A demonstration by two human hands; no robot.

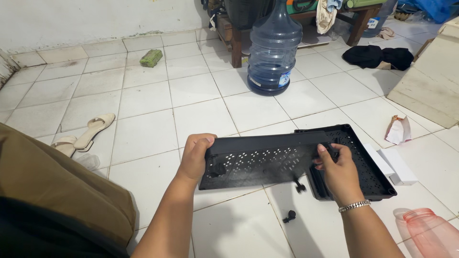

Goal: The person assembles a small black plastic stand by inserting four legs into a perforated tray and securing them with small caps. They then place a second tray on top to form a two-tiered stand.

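Black perforated plastic fills the space between the two hands: a flat panel (260, 160) dotted with small holes, held above the white tiled floor (158, 100). The left hand (195, 157) is closed on the panel's left short edge, thumb on top and fingers hidden beneath. The right hand (340, 172), with a metal bracelet (354, 206) at the wrist, is curled around the panel's right end; how its fingertips grip underneath cannot be made out. Behind and partly under the right hand lies a second black perforated tray (370, 167) on the floor, its near left part hidden by the hand and the panel. Just below the panel, between the forearms, a small black plastic piece (289, 216) lies on the tile; another small black part (300, 185) sits at the panel's lower edge, and it is hard to tell whether it is attached.

Right of the right hand lies a flat white box (397, 165), and beyond it a crumpled white and red packet (399, 130). A pink translucent container (430, 231) is cut off at the lower right corner. Far ahead of the hands stands a large blue water bottle (274, 48) with a small label low on its side. Left of the left hand lie pale sandals (86, 134).
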